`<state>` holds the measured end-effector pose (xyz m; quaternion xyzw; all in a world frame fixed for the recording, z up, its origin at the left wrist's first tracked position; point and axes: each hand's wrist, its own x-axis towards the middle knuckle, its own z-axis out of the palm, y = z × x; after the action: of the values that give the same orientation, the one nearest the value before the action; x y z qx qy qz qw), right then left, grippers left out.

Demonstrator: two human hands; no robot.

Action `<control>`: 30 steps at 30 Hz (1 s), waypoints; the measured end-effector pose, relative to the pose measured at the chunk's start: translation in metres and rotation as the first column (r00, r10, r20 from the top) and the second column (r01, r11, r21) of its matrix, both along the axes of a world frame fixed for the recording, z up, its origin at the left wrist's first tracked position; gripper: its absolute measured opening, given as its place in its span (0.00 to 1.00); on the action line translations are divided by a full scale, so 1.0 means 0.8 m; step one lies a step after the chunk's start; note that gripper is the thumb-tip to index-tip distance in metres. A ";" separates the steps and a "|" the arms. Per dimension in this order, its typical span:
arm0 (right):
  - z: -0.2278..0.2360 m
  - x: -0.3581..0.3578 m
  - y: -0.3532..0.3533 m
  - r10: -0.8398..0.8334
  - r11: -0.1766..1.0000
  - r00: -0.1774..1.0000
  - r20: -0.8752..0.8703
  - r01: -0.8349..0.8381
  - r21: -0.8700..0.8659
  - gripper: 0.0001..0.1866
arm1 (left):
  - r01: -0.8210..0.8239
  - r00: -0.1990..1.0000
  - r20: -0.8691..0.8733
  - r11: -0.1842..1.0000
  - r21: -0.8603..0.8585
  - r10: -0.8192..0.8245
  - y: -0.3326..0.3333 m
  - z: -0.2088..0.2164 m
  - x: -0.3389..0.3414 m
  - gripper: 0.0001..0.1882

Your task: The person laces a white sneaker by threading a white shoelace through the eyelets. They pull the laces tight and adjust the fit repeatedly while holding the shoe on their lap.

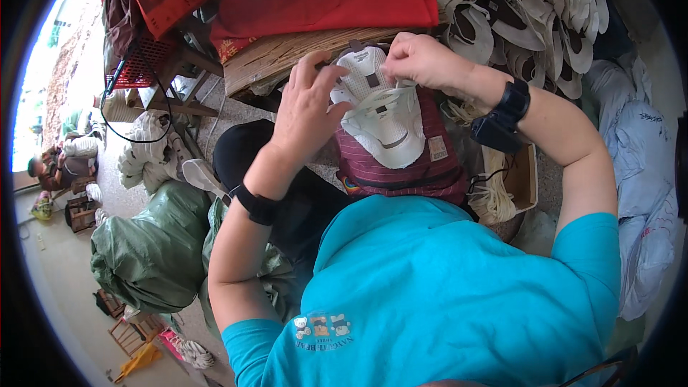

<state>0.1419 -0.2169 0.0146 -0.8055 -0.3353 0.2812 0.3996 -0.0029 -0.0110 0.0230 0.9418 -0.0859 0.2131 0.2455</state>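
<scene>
A white shoe upper with perforated panels and a dark tab lies over the maroon striped cloth on my lap. My left hand is at its left side, fingers spread and bent, thumb by the upper's edge; nothing shows gripped in it. On the other side, my right hand is closed in a pinch at the upper's top right edge. Whatever sits between those fingertips is too small to make out. A bundle of cream cords, which look like shoelaces, hangs at the box to the right.
Ahead is a wooden bench with red cloth on it. Stacked shoe uppers fill the far right. White sacks stand at the right, a green sack at the left. A red basket rests by a wooden stool.
</scene>
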 end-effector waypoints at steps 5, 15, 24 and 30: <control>0.014 -0.002 0.007 -0.120 0.992 0.960 -0.253 0.107 -0.065 0.12 | 0.235 0.923 -0.346 0.958 0.163 -0.168 0.033 0.018 0.017 0.17; 0.017 -0.032 -0.003 0.144 0.989 0.889 0.435 -0.142 -0.038 0.06 | -0.008 0.945 -0.320 0.970 -0.242 -0.072 0.014 -0.038 0.009 0.10; 0.043 -0.037 0.008 0.039 0.963 0.993 -0.114 -0.007 0.269 0.06 | -0.378 0.920 -0.390 0.375 -0.847 0.046 -0.013 -0.026 0.008 0.12; 0.033 -0.030 0.013 0.073 0.981 0.791 0.607 -0.168 0.101 0.06 | -0.105 0.972 -0.125 0.108 -0.989 -0.198 -0.008 0.064 0.001 0.11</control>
<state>0.1177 -0.2067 0.0409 -0.7975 -0.5154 0.0105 0.3135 -0.0022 -0.0170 0.0745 0.5506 0.0771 0.0994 0.8252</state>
